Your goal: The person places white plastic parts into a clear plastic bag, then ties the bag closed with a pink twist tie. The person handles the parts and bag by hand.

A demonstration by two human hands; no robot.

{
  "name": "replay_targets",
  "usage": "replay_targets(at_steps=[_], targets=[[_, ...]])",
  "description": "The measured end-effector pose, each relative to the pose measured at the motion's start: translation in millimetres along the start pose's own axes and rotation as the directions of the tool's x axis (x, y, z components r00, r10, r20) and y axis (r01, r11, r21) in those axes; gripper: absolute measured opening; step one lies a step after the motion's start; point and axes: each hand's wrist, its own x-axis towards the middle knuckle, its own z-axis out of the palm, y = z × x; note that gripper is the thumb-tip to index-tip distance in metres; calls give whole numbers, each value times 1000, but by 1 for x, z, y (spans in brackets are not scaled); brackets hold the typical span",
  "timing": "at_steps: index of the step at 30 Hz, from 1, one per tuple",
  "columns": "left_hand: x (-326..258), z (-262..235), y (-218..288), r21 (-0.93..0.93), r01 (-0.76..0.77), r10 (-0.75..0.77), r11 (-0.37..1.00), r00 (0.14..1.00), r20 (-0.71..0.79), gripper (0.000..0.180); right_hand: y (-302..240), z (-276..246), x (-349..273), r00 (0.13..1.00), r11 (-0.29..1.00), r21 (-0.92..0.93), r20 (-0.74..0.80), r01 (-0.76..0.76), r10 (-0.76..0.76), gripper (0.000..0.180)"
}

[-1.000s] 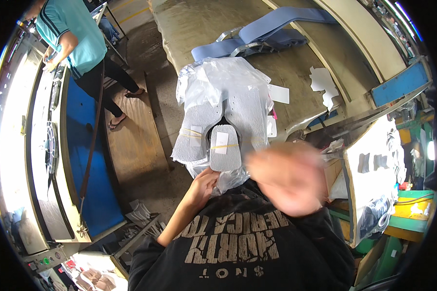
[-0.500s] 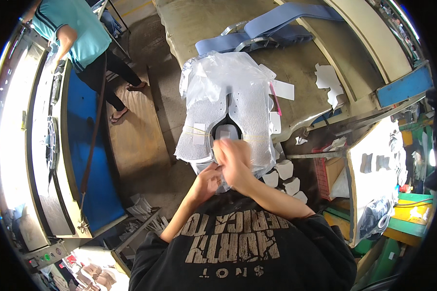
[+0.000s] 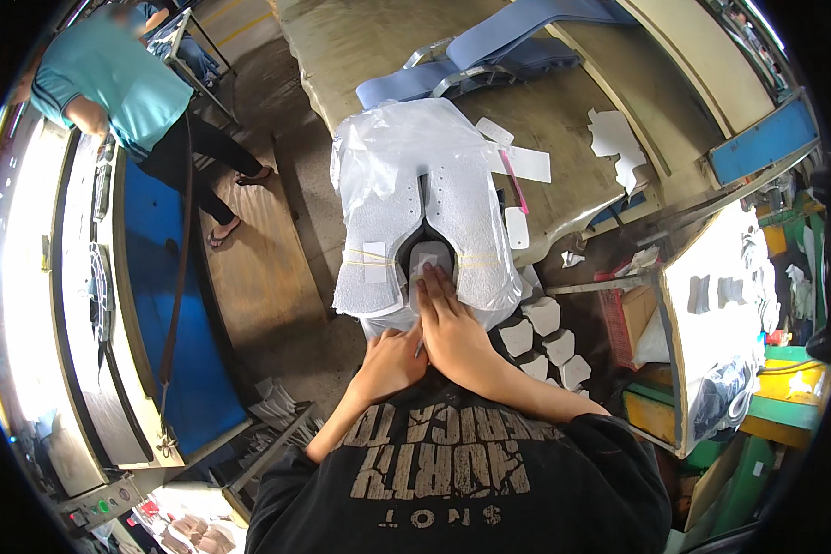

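Observation:
A stack of pale grey, horseshoe-shaped cut pieces point(image 3: 480, 222) lies in front of me, its far end covered by a clear plastic bag point(image 3: 392, 138). Thin yellow bands cross both legs, and a white slip point(image 3: 375, 262) sits under the band on the left leg. Between the legs is a smaller, rounded grey piece point(image 3: 428, 251) with a pale label. My right hand point(image 3: 451, 325) rests on that piece, fingers stretched out flat. Close beside its wrist my left hand point(image 3: 392, 365) is closed; a thin dark tip shows at its fingers, too small to name.
Blue straps point(image 3: 517, 55) with metal parts lie on the olive-covered table point(image 3: 379, 46), near white cut scraps point(image 3: 617, 148) and a pink strip point(image 3: 513, 182). Several white pieces point(image 3: 545, 316) lie to my right. At left a person in a turquoise shirt point(image 3: 115, 78) stands by a blue-sided machine point(image 3: 157, 277).
My right hand, blurred and curled before, now lies flat on the small grey piece. My left hand has drawn slightly nearer to me. The person at left has leaned further left.

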Motion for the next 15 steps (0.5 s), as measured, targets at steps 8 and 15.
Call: replay_targets(at_steps=[8, 15], targets=[[-31, -57, 46, 151, -200, 184, 968, 976, 113, 38, 25, 54, 14, 947, 928, -371, 298, -1, 121, 56], [-37, -87, 63, 45, -326, 310, 944, 927, 210, 31, 30, 57, 3, 450, 945, -145, 851, -294, 271, 75]])
